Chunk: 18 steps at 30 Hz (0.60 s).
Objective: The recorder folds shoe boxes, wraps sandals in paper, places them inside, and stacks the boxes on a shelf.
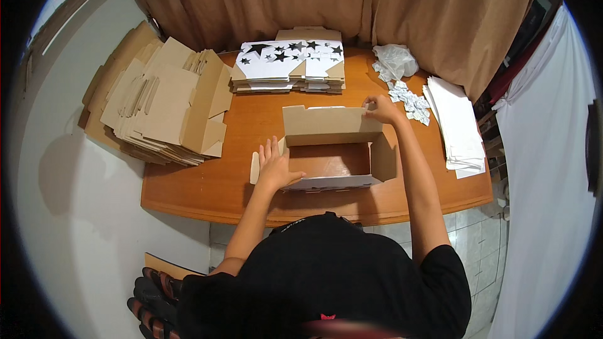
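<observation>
A long cardboard box point(333, 122) stands on the table in front of me, brown inside and white outside along its near side. Its far flap is raised, and the glossy wood tabletop shows through its middle. My left hand point(274, 164) lies over the box's left end with fingers spread and thumb stretched along the near edge. At the far right corner of the raised flap, my right hand point(380, 110) has its fingers curled round the cardboard edge. Part of those fingertips is hidden.
A tall pile of flattened brown cartons point(160, 100) fills the table's left side. Behind the box sits a stack of star-printed cartons point(289, 63). To the right are small paper packets point(409, 102), a clear plastic bag point(396, 61) and white sheets point(453, 127). Curtains point(264, 0) hang behind.
</observation>
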Each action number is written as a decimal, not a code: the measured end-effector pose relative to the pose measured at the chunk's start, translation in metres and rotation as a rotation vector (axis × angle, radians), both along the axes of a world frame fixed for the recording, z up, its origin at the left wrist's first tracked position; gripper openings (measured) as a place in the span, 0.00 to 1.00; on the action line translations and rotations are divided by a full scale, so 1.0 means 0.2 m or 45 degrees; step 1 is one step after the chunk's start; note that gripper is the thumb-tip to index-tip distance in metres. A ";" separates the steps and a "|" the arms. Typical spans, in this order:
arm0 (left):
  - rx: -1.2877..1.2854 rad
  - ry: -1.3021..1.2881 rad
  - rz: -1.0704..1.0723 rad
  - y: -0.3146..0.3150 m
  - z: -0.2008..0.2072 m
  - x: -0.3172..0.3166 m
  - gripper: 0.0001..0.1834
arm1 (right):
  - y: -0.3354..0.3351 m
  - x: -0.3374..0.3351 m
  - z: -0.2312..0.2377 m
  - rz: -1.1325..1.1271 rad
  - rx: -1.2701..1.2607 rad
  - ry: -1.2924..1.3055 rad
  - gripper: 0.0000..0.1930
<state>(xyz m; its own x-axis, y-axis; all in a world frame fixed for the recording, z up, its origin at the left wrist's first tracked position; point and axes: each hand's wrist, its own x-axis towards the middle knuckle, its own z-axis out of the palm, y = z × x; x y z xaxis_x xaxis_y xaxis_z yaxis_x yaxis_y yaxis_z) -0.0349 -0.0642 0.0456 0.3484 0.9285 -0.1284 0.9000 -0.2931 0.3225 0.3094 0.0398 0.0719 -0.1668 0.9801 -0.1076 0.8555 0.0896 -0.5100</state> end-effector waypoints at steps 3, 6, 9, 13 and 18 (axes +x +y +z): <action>0.049 0.029 0.007 -0.01 -0.01 0.02 0.55 | -0.11 -0.09 0.07 -0.188 0.180 -0.100 0.18; -0.075 0.051 -0.028 -0.02 0.02 0.04 0.63 | -0.32 -0.22 0.20 -0.347 0.759 -0.098 0.20; -0.119 0.024 -0.037 -0.05 0.02 0.05 0.65 | -0.59 -0.39 0.30 -0.288 0.447 0.728 0.20; -0.124 -0.034 -0.034 -0.09 0.02 0.05 0.68 | -0.71 -0.43 0.11 -0.292 0.141 0.877 0.25; -0.061 0.001 -0.039 -0.10 -0.03 0.04 0.70 | -0.74 -0.28 -0.19 -0.504 0.495 0.209 0.30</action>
